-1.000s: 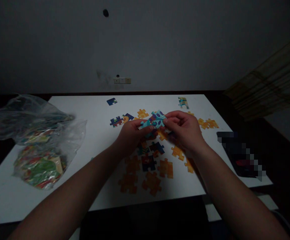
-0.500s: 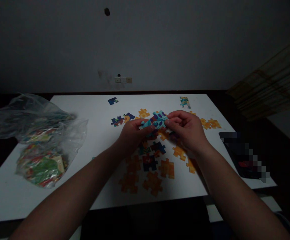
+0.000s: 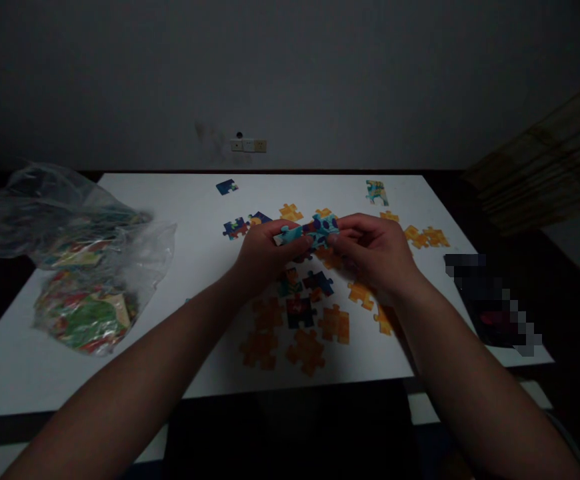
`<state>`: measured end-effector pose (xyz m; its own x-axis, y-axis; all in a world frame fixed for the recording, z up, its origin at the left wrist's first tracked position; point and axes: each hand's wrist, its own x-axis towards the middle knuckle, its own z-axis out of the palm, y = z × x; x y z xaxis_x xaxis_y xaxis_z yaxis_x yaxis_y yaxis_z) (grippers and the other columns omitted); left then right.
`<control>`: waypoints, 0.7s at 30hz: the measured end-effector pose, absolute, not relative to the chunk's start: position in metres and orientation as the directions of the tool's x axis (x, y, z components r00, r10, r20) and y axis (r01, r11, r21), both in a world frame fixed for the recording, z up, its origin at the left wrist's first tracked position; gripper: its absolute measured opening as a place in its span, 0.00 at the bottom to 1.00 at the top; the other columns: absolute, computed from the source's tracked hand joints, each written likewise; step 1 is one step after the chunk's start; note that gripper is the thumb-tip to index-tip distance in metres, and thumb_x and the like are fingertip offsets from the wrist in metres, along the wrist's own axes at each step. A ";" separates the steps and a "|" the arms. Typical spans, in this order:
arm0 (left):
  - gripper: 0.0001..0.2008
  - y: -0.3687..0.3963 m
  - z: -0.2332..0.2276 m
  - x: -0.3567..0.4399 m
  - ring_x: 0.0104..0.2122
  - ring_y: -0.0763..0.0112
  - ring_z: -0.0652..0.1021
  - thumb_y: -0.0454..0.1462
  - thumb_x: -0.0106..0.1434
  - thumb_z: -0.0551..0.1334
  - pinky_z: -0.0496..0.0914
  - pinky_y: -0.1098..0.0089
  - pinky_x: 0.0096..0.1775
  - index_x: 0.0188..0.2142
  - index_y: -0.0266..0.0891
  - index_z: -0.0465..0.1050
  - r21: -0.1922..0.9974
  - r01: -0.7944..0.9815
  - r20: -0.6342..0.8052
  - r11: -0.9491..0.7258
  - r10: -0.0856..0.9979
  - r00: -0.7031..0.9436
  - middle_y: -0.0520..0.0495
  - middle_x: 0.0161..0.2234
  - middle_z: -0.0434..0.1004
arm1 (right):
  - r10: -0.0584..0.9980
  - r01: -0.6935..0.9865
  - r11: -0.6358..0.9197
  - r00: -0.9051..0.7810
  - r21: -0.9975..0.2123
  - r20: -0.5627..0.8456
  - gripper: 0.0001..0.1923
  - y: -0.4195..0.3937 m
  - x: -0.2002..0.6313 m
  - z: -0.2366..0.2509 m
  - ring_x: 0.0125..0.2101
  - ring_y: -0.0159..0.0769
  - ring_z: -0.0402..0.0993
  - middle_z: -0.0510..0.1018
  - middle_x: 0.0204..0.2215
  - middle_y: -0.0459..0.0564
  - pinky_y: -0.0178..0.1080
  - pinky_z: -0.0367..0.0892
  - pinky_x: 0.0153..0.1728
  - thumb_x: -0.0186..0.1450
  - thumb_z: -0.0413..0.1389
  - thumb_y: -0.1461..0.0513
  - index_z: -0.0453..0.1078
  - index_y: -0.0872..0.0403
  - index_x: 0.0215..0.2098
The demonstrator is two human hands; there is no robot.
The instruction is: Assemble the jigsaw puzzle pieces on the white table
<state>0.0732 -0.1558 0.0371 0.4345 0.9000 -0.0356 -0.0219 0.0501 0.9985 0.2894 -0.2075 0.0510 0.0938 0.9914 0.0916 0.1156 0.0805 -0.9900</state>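
Note:
Two light-blue jigsaw pieces meet in front of me, above the middle of the table. My left hand pinches the left piece between thumb and fingers. My right hand grips the purple-spotted piece at its right side. Their edges touch or overlap; whether they interlock I cannot tell. Below the hands lie several loose pieces, among them an orange piece and a dark-blue and red one. Just beyond my left hand are dark-blue pieces.
On the left of the white table sits a clear plastic bag of colourful pieces. A dark, partly pixelated object rests at the right edge. Single pieces lie at the back: a blue one and a teal-yellow one.
Both hands have drawn slightly closer, and the two light-blue pieces have tilted flatter. The view has dipped a little, so the table sits higher in the picture.

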 end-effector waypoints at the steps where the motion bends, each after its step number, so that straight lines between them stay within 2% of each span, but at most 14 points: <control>1: 0.11 -0.155 0.036 0.073 0.27 0.74 0.79 0.44 0.62 0.75 0.76 0.71 0.32 0.33 0.41 0.82 0.999 -0.017 -0.019 0.029 0.902 0.432 0.50 0.28 0.84 | 0.991 0.124 0.081 0.099 -0.989 0.093 0.08 -0.208 0.289 0.051 0.25 0.33 0.78 0.86 0.29 0.46 0.35 0.69 0.23 0.62 0.74 0.58 0.86 0.49 0.39; 6: 0.09 -0.153 0.032 0.073 0.27 0.73 0.79 0.44 0.63 0.75 0.74 0.71 0.31 0.34 0.42 0.84 0.999 -0.007 0.048 -0.049 0.907 0.419 0.50 0.29 0.85 | 0.981 0.153 0.091 0.156 -0.984 0.115 0.10 -0.207 0.289 0.051 0.26 0.35 0.79 0.86 0.29 0.46 0.36 0.71 0.24 0.61 0.74 0.56 0.84 0.49 0.39; 14: 0.13 -0.150 0.039 0.067 0.30 0.70 0.80 0.48 0.62 0.77 0.76 0.69 0.34 0.35 0.41 0.85 0.998 -0.009 0.062 -0.064 0.907 0.416 0.49 0.32 0.86 | 0.947 0.222 0.117 0.269 -0.968 0.176 0.13 -0.208 0.286 0.046 0.31 0.43 0.84 0.87 0.31 0.49 0.41 0.75 0.25 0.59 0.76 0.52 0.85 0.47 0.38; 21: 0.12 -0.144 0.040 0.064 0.31 0.69 0.82 0.46 0.60 0.78 0.78 0.68 0.35 0.35 0.42 0.85 0.994 -0.089 -0.015 0.067 0.871 0.491 0.49 0.34 0.87 | 0.919 0.296 0.139 0.317 -0.945 0.234 0.13 -0.210 0.283 0.045 0.32 0.46 0.85 0.88 0.33 0.51 0.43 0.77 0.25 0.60 0.75 0.51 0.86 0.46 0.39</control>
